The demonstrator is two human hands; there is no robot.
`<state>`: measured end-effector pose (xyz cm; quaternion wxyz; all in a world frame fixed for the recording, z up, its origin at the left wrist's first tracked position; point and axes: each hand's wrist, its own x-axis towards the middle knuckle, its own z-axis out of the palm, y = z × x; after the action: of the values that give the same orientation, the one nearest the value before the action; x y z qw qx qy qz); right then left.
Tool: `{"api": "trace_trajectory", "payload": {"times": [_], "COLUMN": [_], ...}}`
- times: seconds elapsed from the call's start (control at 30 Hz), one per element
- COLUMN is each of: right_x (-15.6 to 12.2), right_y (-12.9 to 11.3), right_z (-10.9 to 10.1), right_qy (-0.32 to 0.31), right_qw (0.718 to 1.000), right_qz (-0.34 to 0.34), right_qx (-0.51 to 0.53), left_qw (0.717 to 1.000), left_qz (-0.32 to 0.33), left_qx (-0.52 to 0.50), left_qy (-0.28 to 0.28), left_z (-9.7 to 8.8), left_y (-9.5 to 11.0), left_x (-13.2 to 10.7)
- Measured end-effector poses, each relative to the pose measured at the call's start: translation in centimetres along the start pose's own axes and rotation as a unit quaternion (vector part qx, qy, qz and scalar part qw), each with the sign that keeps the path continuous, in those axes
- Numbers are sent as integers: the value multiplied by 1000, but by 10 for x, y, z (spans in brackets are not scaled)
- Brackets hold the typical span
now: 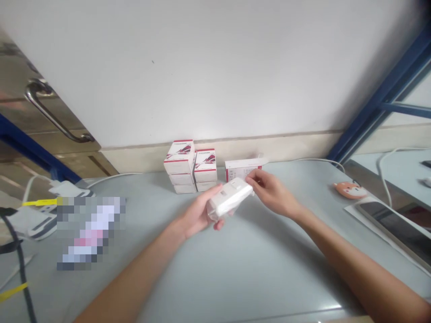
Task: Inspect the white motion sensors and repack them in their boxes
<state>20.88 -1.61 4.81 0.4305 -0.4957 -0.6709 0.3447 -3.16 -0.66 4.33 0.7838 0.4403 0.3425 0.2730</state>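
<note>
A white box-shaped device in a clear plastic bag [232,195] is held tilted above the table. My left hand [201,210] is closed around its left end, with fingertips showing beneath. At the upper right end, my right hand [269,190] has thumb and fingers pinched at the bag's edge. Just behind the hands lies a white and red carton [242,168], partly hidden by my right hand, with clear plastic at its right end. Left of it stand stacked small white cartons [180,157] with red edges and a dark red pattern.
The grey table [215,278] meets a white wall. On the left are a blurred-out slab [90,233], white devices [72,189] and cables. To the right lie an orange animal-face case [350,189] and a dark phone-like slab [390,224]. Blue frame bars [377,89] rise beside the table.
</note>
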Motion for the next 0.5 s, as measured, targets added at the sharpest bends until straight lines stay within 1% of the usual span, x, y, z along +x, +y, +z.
{"api": "trace_trajectory", "payload": {"times": [0.07,0.13,0.2,0.27,0.33,0.37,0.43,0.5], "right_x": [0,0,-1,-1,-2,-1,0,2], "right_y": [-1,-2,-3,-4,-5,-5,-2,2], "right_z": [-2,-3,-3,-1,2,3,4,5], "right_qy": [-16,-26,-27,-31,-40,-40,-26,10], "right_qw": [1000,998,997,995,992,990,989,991], "right_qz": [-18,-22,-20,-15,-14,-16,-18,-16], "right_qx": [18,48,73,94,123,136,144,132], "left_qw": [998,992,986,980,978,980,985,984], "left_qz": [1,13,33,68,107,125,153,171], "left_qx": [-55,-102,-142,-172,-168,-150,-76,23], "left_qy": [-42,-67,-78,-78,-64,-48,-4,51], "left_z": [1,3,5,7,9,10,13,16], "left_y": [5,9,11,10,9,8,7,5], "left_x": [-3,-9,-14,-19,-20,-20,-18,-13]}}
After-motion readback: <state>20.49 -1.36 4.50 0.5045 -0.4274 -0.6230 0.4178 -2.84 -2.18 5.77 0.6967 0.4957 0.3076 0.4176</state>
